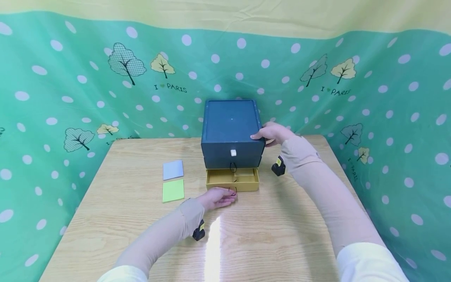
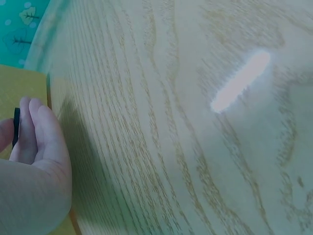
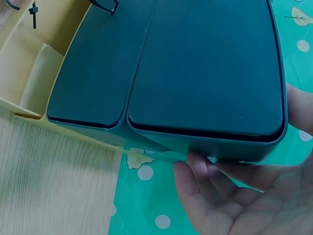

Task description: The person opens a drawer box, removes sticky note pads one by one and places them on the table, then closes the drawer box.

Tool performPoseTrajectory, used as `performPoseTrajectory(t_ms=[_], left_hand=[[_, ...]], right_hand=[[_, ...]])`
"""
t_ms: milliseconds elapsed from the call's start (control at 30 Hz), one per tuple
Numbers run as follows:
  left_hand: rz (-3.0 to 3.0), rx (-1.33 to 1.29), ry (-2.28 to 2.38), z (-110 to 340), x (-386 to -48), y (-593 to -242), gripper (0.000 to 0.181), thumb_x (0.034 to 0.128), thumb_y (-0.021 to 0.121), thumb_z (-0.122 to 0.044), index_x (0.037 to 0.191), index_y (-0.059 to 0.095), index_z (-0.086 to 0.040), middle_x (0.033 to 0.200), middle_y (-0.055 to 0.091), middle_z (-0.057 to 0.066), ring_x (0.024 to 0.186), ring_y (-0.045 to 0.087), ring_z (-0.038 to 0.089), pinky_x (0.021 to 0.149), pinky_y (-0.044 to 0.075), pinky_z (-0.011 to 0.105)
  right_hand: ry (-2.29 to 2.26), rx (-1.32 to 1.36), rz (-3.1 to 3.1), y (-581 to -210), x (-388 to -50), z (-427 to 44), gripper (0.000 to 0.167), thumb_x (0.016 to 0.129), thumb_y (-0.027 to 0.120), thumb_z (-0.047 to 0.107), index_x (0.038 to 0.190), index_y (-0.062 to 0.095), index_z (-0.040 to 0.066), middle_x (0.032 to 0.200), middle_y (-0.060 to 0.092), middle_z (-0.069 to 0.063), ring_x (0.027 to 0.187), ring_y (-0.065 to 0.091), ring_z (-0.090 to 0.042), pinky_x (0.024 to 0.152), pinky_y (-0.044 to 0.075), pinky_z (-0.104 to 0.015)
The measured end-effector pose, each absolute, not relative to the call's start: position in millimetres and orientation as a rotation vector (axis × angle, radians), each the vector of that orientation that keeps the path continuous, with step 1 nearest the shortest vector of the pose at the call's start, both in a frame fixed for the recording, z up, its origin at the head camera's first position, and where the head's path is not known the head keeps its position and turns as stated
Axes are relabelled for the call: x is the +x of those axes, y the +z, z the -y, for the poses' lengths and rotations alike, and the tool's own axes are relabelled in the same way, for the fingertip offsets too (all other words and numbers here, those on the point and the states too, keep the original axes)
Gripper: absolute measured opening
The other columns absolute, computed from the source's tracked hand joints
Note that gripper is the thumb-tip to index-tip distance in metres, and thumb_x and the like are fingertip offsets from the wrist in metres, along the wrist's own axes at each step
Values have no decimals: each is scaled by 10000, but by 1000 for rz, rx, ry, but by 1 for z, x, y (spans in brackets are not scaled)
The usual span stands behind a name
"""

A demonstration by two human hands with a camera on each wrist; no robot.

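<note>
One yellow drawer (image 1: 249, 187) sits pulled out under the dark blue cabinet (image 1: 230, 121), rear-centre of table (image 1: 130, 199). Left hand (image 1: 219, 197) pinches its black loop (image 2: 16, 122); right hand (image 1: 276, 133), half-curled, grips cabinet's right edge, thumb on top.

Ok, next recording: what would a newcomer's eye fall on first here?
Probably the dark blue drawer box near the back of the table, with the right hand gripping its right side, thumb on top. Next, the pulled-out yellow drawer at its base, whose black loop the left hand pinches. Behind everything hangs a vivid green polka-dot cloth.
</note>
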State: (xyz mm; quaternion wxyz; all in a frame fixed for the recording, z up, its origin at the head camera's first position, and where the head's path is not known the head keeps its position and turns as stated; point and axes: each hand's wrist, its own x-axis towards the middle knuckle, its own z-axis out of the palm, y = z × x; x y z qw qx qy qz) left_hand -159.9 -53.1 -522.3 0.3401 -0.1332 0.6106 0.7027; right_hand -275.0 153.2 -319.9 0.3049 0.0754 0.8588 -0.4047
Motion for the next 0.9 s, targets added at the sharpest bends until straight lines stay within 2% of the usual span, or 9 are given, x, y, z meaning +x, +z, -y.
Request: performPoseTrajectory(t_ms=[167,300,400,567,900], left_hand=[[-1590,-330,1820,54,-157,-520,301,955,525,-77,1212,561,76,977,713,75,805,657,108,893,533,302],[-1597,-324,1809,53,-155,-520,301,956,521,-79,1212,563,73,992,710,88,811,657,108,867,541,283],[-1606,-323,1809,51,-152,-520,297,957,521,-81,1208,567,71,1033,705,116,807,659,103,847,546,270],[-1620,-323,1804,50,-149,-519,296,957,518,-86,1205,570,68,1104,678,165,811,660,105,886,535,293],[-1599,-320,1814,50,-144,-519,304,957,524,-86,1216,557,69,1147,664,166,802,656,86,879,537,295]], right_hand=[[-1070,195,-2275,-318,-275,-152,824,933,594,251,1499,57,-15,1525,240,-196,1363,326,-332,1053,419,-428],[-1073,198,-2272,-318,-274,-152,826,935,592,253,1499,52,-14,1529,235,-195,1364,325,-332,1055,416,-429],[-1080,196,-2266,-319,-275,-153,823,938,587,251,1499,46,-14,1532,226,-194,1366,321,-331,1055,416,-430],[-1092,196,-2266,-321,-275,-153,827,936,590,254,1500,47,-12,1536,218,-188,1367,322,-327,1050,421,-430],[-1104,213,-2268,-321,-274,-153,833,932,597,241,1496,46,-24,1535,218,-201,1367,322,-331,1055,417,-430]])
